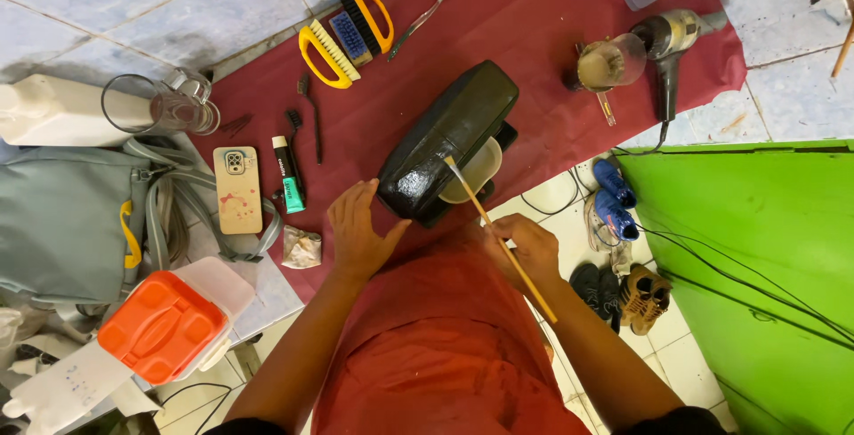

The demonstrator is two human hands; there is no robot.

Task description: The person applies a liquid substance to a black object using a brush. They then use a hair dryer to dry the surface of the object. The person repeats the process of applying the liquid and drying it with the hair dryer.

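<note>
Shoe and brush, mid-table

Black shoe (449, 137) upside down on red cloth (534, 35), over a pale bowl (476, 173). Right hand (534, 253) pinched around thin wooden brush (500, 237), bristle tip touching shoe's edge. Left hand (358, 230) open, fingers spread, resting just beside shoe's toe. Further out: phone (238, 189), yellow scrub brushes (342, 35), glass jug (169, 106), hairdryer (672, 44).

The shoe (449, 140) lies on the cloth (534, 26), between the left hand (358, 230) and the right hand (532, 253). The brushes (345, 35) lie behind it. The phone (238, 189) lies to its left, the hair dryer (669, 48) to its right.
</note>
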